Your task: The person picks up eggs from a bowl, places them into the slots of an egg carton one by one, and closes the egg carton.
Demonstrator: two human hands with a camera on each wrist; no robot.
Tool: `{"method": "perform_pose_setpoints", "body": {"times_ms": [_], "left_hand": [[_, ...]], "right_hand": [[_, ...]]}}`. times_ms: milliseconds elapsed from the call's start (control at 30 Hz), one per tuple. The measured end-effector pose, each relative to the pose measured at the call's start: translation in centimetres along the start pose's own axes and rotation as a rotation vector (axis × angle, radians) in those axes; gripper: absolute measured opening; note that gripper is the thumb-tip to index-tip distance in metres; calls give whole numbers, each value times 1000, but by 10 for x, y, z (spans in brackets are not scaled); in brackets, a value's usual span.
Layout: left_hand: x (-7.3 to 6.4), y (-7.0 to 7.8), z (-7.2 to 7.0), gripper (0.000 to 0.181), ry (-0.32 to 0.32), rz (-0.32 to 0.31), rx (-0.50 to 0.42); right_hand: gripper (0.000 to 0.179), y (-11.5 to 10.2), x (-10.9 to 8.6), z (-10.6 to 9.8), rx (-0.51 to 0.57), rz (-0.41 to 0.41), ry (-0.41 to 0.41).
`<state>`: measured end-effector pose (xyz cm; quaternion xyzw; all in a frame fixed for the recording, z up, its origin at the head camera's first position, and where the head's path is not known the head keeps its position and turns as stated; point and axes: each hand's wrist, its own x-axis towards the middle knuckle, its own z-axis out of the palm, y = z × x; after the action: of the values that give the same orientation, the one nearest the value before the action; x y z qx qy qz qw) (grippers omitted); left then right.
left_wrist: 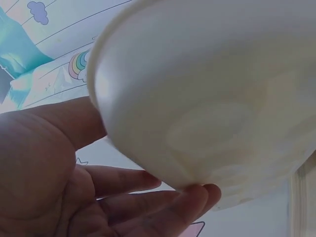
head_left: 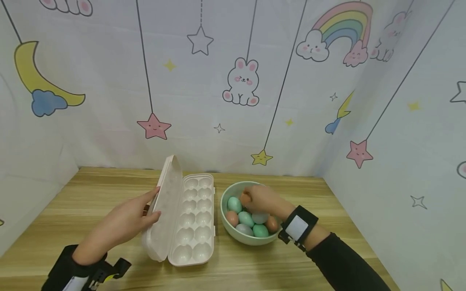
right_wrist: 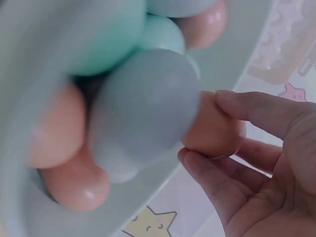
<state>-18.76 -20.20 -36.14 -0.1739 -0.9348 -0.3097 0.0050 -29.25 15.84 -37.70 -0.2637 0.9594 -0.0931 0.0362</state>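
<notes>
The right hand [head_left: 260, 198] pinches a smooth terracotta-brown egg [right_wrist: 217, 129] between thumb and fingertips, at the far-left part of a round, pale mint-green bowl [head_left: 251, 241]; a grip by the tips likely suits a small rounded shell among close neighbours. Around it in the bowl lie more brown, teal-green and pale grey eggs [head_left: 246, 219]. The left hand [head_left: 132, 215] holds the whitish, translucent plastic lid [head_left: 168, 214] by its raised edge, thumb and fingers curled on it, presumably to keep it from falling over the two-row cupped tray [head_left: 195, 220] hinged beside it. Tray and bowl stand near each other on a wood-grain table [head_left: 109, 190], towards its far edge, the bowl nearer the far right corner. The right wrist view shows the fingertips on the egg, which the head view mostly hides behind the hand; whether that egg touches the grey one, I cannot tell. Only the head view shows the tray's full length.
</notes>
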Motion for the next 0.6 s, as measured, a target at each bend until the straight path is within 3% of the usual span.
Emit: {"method": "perform_pose_setpoints", "body": {"times_ms": [133,267,600], "left_hand": [[-1,2,-1,66,7,-6,40],[-4,7,-1,64,30,6,91],[-8,16,5,60,102,47,120]], "right_hand": [[7,-4,4,-10,76,20,-39],[34,-12,12,-17,122,46,-44],[44,-35,49,-30,55,-40,-53]]}}
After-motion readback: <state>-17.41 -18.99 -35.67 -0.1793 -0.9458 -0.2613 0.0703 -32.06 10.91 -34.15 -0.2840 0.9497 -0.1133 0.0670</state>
